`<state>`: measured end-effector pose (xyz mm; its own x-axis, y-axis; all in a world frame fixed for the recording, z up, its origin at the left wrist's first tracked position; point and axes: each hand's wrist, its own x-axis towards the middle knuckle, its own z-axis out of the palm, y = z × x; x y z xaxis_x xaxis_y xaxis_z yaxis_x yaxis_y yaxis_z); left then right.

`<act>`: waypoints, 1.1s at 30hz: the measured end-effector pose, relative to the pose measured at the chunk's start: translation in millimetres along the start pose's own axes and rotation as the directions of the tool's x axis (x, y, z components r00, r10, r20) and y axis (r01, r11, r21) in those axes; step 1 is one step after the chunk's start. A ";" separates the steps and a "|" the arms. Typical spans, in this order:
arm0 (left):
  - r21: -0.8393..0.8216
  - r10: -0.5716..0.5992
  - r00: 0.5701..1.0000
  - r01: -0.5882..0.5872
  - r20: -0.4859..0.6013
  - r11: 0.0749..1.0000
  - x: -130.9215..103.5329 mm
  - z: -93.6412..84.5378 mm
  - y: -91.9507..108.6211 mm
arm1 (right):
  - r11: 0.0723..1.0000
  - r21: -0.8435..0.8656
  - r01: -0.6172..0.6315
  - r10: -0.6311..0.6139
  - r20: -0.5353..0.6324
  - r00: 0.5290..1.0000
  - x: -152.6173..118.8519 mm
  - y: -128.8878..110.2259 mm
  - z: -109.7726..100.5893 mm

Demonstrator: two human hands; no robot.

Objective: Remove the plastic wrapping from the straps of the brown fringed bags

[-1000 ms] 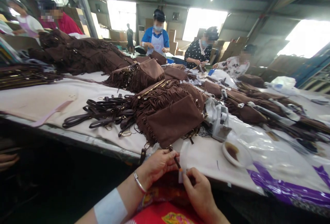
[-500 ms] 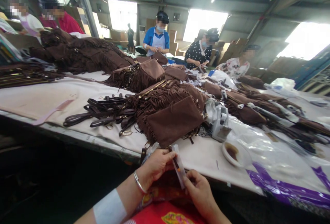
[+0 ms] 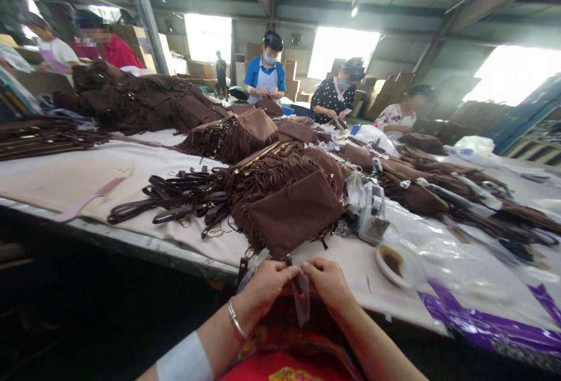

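At the table's near edge, my left hand (image 3: 267, 284), with a silver bangle on its wrist, pinches the top of a small translucent plastic sleeve (image 3: 301, 302). A narrow dark strip shows inside the sleeve. My right hand (image 3: 325, 279) pinches the same sleeve near its top, fingertips close to my left ones. Just beyond both hands lies a flat brown fringed bag (image 3: 298, 211), its near corner almost at my fingers. Dark straps with metal clips (image 3: 175, 194) lie to the left of the bag.
A pink comb (image 3: 92, 198) lies at the left. Fringed bags (image 3: 144, 97) are heaped further back. To the right are a white dish with brown liquid (image 3: 397, 264), clear plastic, and purple tape (image 3: 482, 322). Several people work beyond the table.
My right hand has moved up and left from the sleeve's lower end to its top, beside my left hand. The sleeve now hangs down more steeply.
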<state>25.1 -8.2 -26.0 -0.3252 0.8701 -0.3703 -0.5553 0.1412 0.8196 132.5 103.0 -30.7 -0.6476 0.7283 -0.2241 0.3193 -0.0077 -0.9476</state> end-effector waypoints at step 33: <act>0.072 0.134 0.982 -0.125 -0.136 0.990 -0.7 2.1 29.9 | 0.962 -0.227 0.149 -0.149 0.018 0.989 -36.4 3.5 -19.6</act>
<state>10.4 -3.7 -0.3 -0.4975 0.8089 -0.3133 -0.4541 0.0648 0.8886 170.8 89.9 -21.4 -0.7003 0.7088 -0.0847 0.3679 0.2566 -0.8938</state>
